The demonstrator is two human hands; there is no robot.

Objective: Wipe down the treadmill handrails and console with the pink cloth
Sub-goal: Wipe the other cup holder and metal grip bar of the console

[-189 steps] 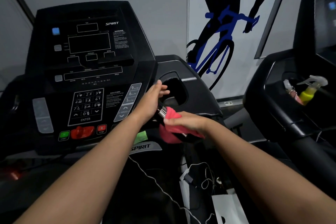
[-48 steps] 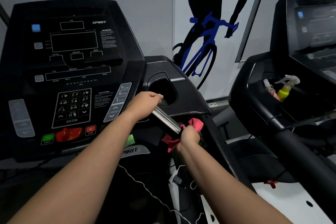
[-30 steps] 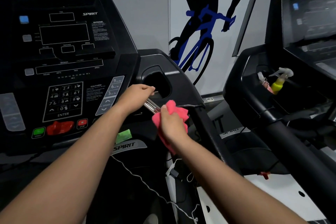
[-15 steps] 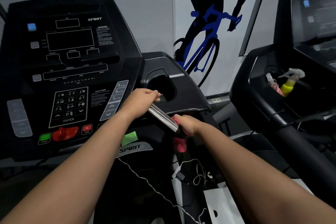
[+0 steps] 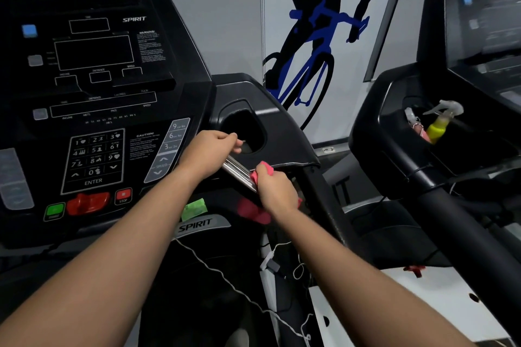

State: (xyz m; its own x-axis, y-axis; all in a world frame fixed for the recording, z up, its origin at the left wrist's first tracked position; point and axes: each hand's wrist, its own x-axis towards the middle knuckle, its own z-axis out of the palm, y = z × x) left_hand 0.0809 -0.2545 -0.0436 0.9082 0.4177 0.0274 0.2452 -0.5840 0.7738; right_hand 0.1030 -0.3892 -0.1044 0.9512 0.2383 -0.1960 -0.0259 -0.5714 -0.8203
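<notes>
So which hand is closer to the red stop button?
The left. The left hand grips the top of the silver bar, up and right of the stop button. The right hand, holding the pink cloth, is further right, lower along that bar.

arms: two, bare from the frame's lower edge up to the wrists | sleeves: none in view | left hand [image 5: 210,149]: bare, no glove, ring or watch visible | right hand [image 5: 277,191]: bare, no glove, wrist without band | markings: none visible
</notes>
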